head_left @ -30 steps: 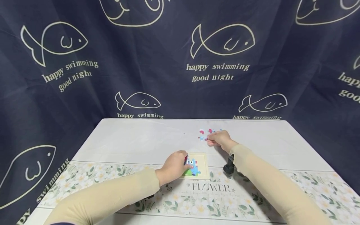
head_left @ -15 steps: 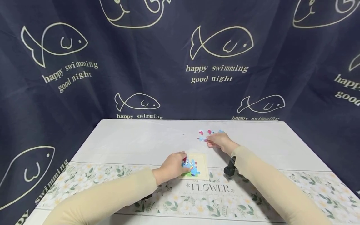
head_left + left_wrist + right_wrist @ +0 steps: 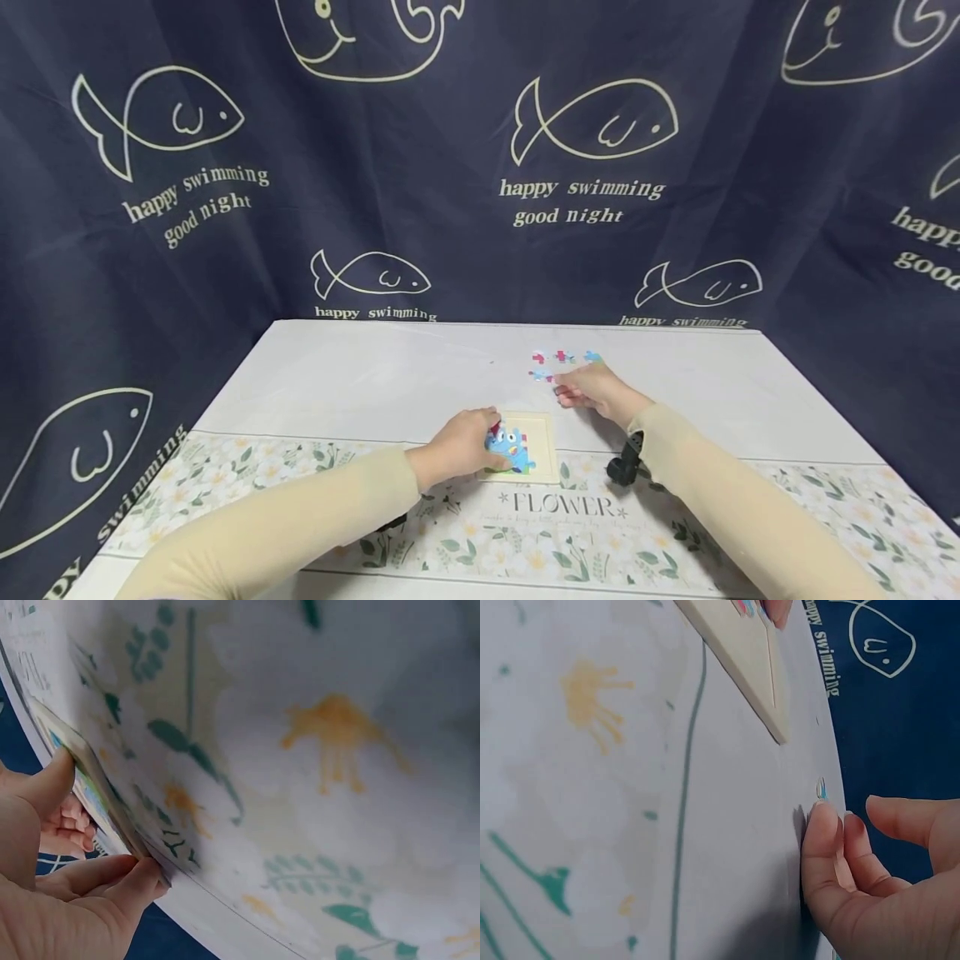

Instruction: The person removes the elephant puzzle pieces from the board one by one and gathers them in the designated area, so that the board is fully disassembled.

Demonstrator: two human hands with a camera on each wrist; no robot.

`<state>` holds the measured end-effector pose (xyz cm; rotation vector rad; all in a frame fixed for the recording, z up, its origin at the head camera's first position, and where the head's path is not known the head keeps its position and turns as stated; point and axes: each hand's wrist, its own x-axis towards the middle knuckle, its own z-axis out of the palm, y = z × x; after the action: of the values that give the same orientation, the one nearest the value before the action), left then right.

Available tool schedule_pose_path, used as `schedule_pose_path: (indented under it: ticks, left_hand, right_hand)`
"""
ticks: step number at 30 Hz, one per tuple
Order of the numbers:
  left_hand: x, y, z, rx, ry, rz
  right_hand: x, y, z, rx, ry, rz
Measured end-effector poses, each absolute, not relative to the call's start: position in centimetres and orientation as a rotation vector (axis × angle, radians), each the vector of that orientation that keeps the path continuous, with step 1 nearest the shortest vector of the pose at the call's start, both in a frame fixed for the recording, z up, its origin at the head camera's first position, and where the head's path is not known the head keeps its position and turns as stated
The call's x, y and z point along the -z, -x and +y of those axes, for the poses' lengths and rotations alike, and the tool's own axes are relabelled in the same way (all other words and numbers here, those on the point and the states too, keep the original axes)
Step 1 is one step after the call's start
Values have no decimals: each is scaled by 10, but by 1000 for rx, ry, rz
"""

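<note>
A shallow cream puzzle tray lies near the middle of the table, its left part filled with a blue cartoon animal picture. My left hand grips its left side; in the left wrist view the thumb lies over the tray and the fingers are at its edge. My right hand is beyond the tray to the right, fingertips at the right end of a light-blue and pink puzzle piece. In the right wrist view its fingers are bent and spread apart, with a small piece beyond one fingertip.
Several loose puzzle pieces lie in the back row, among them a red-and-white piece, a red piece and a light-blue piece. The table carries a floral cloth band. A dark fish-print curtain hangs behind.
The right hand has shifted slightly to the right and more of the loose pieces shows. The left hand stays at the tray, its thumb a little lower on the picture.
</note>
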<state>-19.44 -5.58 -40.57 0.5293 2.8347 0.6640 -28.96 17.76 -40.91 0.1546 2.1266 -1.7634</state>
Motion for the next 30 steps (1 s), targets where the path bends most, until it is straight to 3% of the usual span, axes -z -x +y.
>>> schedule_pose_path:
  ticks: [30]
  left_hand:
    - [408, 200, -59, -593, -610, 2854]
  right_hand:
    - [398, 248, 141, 1602, 80, 2098]
